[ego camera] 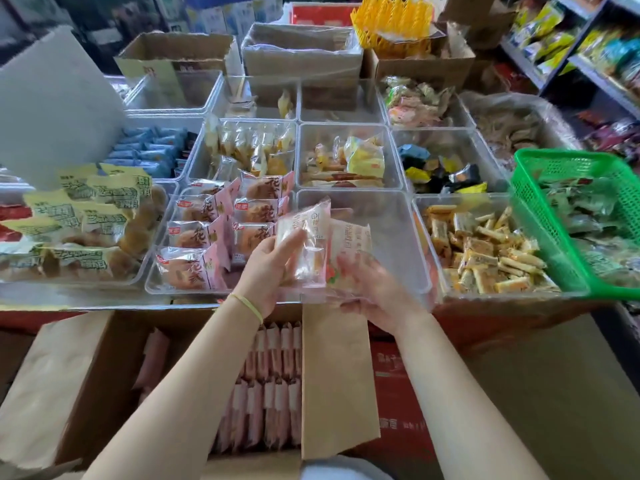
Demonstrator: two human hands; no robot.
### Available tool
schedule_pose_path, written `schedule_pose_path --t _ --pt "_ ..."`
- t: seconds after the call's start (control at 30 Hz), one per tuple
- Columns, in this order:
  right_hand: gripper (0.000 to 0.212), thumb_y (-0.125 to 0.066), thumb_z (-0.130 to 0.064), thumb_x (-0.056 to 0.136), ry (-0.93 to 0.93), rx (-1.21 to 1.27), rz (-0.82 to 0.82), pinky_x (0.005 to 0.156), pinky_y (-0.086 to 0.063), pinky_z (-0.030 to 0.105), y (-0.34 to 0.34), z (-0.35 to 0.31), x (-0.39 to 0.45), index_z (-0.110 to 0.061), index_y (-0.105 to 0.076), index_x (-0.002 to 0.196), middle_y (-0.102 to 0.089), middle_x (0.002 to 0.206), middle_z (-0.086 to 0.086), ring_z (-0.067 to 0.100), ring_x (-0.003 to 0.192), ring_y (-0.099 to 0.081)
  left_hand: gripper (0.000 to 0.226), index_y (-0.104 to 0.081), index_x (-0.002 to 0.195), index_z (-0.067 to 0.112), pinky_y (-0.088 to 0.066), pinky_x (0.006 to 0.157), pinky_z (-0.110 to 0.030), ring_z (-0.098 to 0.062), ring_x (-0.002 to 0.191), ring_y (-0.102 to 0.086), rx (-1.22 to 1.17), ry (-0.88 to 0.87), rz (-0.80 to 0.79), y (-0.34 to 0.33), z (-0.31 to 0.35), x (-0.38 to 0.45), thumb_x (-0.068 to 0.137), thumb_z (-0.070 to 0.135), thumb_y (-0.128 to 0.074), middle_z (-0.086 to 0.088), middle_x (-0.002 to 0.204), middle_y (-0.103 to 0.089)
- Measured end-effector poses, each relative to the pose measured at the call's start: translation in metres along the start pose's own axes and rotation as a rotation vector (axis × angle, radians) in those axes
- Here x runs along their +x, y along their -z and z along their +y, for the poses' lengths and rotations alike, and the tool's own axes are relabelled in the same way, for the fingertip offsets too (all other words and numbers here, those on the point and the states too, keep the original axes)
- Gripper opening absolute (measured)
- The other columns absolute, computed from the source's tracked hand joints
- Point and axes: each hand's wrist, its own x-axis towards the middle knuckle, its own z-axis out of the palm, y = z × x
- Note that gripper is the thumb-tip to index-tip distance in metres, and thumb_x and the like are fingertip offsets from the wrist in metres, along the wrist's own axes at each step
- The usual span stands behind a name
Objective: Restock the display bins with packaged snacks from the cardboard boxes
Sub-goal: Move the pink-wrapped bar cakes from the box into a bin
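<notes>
At the counter's far left edge you have a clear bin (79, 237) heaped with yellow-labelled cakes (86, 216), and behind it a bin of blue packets (145, 152). Just to the right, along the front edge, the pink-packet bin (157, 282) holds rows of pink-and-clear wrapped cakes (204, 233) leaning on one another. Below the counter's front edge, your open cardboard box (76, 375) shows more pink packets (270, 386) standing on end in tight rows, with one brown flap (336, 382) folded up beside your right forearm.

Your left hand (273, 268), a yellow band (247, 304) on its wrist, grips a clear-wrapped snack packet (308, 244), thumb across its face and fingers curled behind. Your right hand (374, 289) cups a second packet (349, 240) from below, fingers curled round its lower edge. Both packets overlap and hang over the front rim of the nearly bare middle bin (388, 230), just right of the pink-packet bin.

Further right along the front edge, a bin (431, 271) is piled with small orange-and-white bars (485, 258). At the counter's right corner a green mesh basket (540, 216) sits tilted, holding green-wrapped packets (595, 230)
</notes>
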Motion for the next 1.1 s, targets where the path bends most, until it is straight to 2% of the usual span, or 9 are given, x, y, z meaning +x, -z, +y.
schedule_pose_path --t 0.07,0.2,0.33,0.5,0.6,0.73,0.87,0.93,1.1 --pt "0.034 -0.068 -0.029 0.093 0.043 -0.168 0.12 0.044 -0.046 0.026 0.012 -0.012 0.018 -0.015 -0.055 0.121 -0.075 0.096 0.003 0.02 0.067 -0.072 0.054 -0.066 0.105 0.008 -0.053 0.072 -0.042 -0.024 0.081 -0.063 0.084 -0.069 0.118 -0.005 0.001 0.016 0.075 0.052 -0.076 -0.009 0.092 -0.068" --pt "0.03 -0.068 -0.029 0.093 0.135 -0.557 0.355 0.047 -0.048 0.029 0.042 -0.034 0.068 -0.018 -0.052 0.116 -0.067 0.104 0.004 0.02 0.079 -0.069 0.038 -0.057 0.112 0.003 -0.055 0.061 -0.022 -0.017 0.08 -0.064 0.193 -0.141 0.373 -0.001 0.0 0.06 0.091 0.033 -0.068 -0.007 0.095 -0.065" --pt "0.031 -0.067 -0.034 0.091 0.185 -0.884 0.385 0.067 -0.05 0.032 0.065 -0.047 0.115 -0.02 -0.057 0.117 -0.065 0.101 -0.002 0.021 0.088 -0.063 0.037 -0.05 0.111 0.011 -0.058 0.086 -0.045 -0.024 0.097 -0.069 0.343 -0.124 0.409 0.008 -0.011 0.097 0.086 0.024 -0.074 -0.012 0.108 -0.067" --pt "0.015 -0.065 -0.015 0.085 0.1 -1.198 0.422 0.068 -0.039 0.026 0.081 -0.034 0.178 -0.017 -0.068 0.1 -0.07 0.104 0.008 0.029 0.087 -0.059 0.032 -0.051 0.105 0.014 -0.056 0.087 -0.038 -0.02 0.095 -0.066 0.459 -0.088 0.384 0.004 -0.034 0.121 0.085 0.02 -0.075 -0.009 0.109 -0.067" --pt "0.021 -0.06 -0.011 0.086 0.034 -1.26 0.368 0.072 -0.042 0.025 0.084 -0.016 0.21 -0.018 -0.071 0.103 -0.07 0.109 0.01 0.032 0.099 -0.063 0.038 -0.053 0.113 0.013 -0.057 0.088 -0.04 -0.019 0.1 -0.067 0.469 -0.079 0.353 0.005 -0.047 0.125 0.084 0.022 -0.076 -0.005 0.109 -0.067" --pt "0.027 -0.06 -0.007 0.086 -0.001 -1.284 0.349 0.07 -0.041 0.024 0.084 0.001 0.245 -0.018 -0.072 0.107 -0.069 0.112 0.012 0.031 0.101 -0.064 0.038 -0.053 0.115 0.01 -0.058 0.082 -0.032 -0.014 0.094 -0.067 0.451 -0.079 0.33 0.007 -0.059 0.126 0.085 0.018 -0.075 -0.002 0.104 -0.067" --pt "0.047 -0.064 -0.015 0.087 0.078 -1.117 0.56 0.09 -0.048 0.035 0.079 0.01 0.269 -0.013 -0.047 0.13 -0.043 0.133 0.019 0.036 0.107 -0.058 0.035 -0.054 0.111 0.014 -0.054 0.079 -0.026 -0.013 0.092 -0.065 0.482 -0.08 0.365 0.008 -0.062 0.128 0.084 0.021 -0.076 0.005 0.097 -0.064" --pt "0.058 -0.069 -0.018 0.087 0.072 -1.086 0.651 0.089 -0.048 0.037 0.082 0.014 0.272 -0.007 -0.036 0.133 -0.038 0.137 0.022 0.037 0.11 -0.058 0.037 -0.054 0.114 0.014 -0.055 0.081 -0.027 -0.012 0.093 -0.065 0.475 -0.065 0.36 0.008 -0.061 0.13 0.084 0.02 -0.076 0.006 0.097 -0.064" --pt "0.017 -0.063 -0.024 0.087 0.009 -1.063 0.611 0.081 -0.048 0.032 0.092 0.017 0.268 -0.016 -0.051 0.093 -0.062 0.116 0.014 0.034 0.102 -0.062 0.04 -0.055 0.119 0.014 -0.059 0.084 -0.036 -0.015 0.097 -0.069 0.428 -0.011 0.321 0.005 -0.057 0.132 0.084 0.018 -0.074 0.0 0.107 -0.068"
